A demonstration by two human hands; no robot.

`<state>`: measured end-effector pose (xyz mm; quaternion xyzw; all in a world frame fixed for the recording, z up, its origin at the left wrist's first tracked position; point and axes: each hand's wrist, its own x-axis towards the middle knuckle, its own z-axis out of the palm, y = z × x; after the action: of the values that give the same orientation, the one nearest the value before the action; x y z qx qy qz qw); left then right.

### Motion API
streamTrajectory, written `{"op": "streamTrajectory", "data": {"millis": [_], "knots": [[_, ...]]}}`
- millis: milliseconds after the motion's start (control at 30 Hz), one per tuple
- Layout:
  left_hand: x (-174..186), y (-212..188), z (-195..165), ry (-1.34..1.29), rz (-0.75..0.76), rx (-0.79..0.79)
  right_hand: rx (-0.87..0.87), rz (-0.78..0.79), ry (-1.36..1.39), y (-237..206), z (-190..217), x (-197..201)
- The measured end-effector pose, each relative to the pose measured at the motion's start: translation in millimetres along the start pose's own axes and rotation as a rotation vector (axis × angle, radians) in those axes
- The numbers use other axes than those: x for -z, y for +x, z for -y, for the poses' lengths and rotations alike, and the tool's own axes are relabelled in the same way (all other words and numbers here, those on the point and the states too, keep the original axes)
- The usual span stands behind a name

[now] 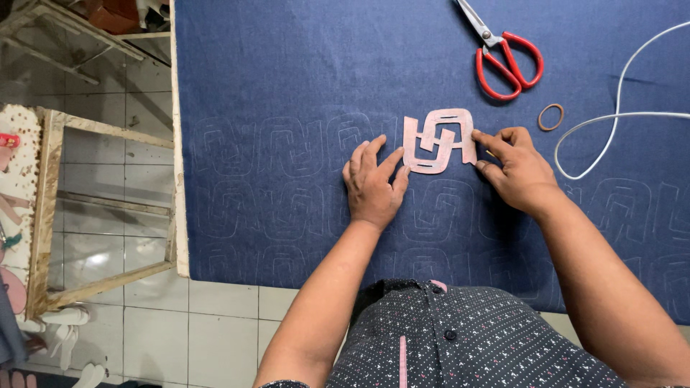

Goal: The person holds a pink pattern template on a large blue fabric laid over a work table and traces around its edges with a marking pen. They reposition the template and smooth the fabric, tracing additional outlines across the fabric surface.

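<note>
This looks like a small sewing or craft workshop. A worktop is covered edge to edge with blue denim cloth [302, 86] bearing rows of faint traced outlines, and a pink cutting template [438, 141] lies on it beside red-handled scissors [503, 54]. Past the worktop's edge are a pale tiled floor [144, 316], a rough wooden frame [50, 208] and cut pink pieces [11, 287].

One pink cardboard template of interlocked letter shapes [439, 140] lies on one dark blue denim sheet [287, 86]. There is one pair of red-handled scissors [503, 54], one brown rubber band [551, 117] and one white cord [618, 115]. Two hands are in view.
</note>
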<state>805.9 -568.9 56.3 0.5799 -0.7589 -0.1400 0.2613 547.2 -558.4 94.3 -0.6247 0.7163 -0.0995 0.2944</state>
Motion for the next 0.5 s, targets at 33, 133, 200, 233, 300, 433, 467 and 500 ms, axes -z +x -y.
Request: {"op": "streamTrajectory", "data": {"millis": [33,133,200,233,300,433,467,500], "knots": [[-0.1,-0.1,0.2,0.002,0.0,0.001,-0.008,0.001,0.0,-0.3,0.9,0.2],[-0.6,0.2,0.2,-0.002,-0.005,-0.001,-0.024,0.007,-0.002,-0.1,2.7,0.7],[-0.2,0.0,0.5,0.001,0.002,-0.003,-0.029,0.014,-0.008,0.3,2.0,0.1],[-0.2,-0.2,0.4,0.002,0.006,-0.003,-0.034,0.018,-0.008,0.5,0.5,-0.5],[-0.3,-0.1,0.2,0.001,0.004,-0.002,-0.043,0.024,-0.007,1.8,-4.0,-3.3],[-0.1,-0.6,-0.2,0.001,0.004,0.004,0.077,-0.033,0.116,5.7,-21.5,-7.5],[0.0,-0.4,-0.2,0.004,0.006,0.004,0.106,-0.054,0.17,7.0,-25.9,-8.1],[-0.1,-0.3,-0.3,0.007,0.008,0.005,0.135,-0.074,0.224,7.9,-29.7,-8.1]]}}
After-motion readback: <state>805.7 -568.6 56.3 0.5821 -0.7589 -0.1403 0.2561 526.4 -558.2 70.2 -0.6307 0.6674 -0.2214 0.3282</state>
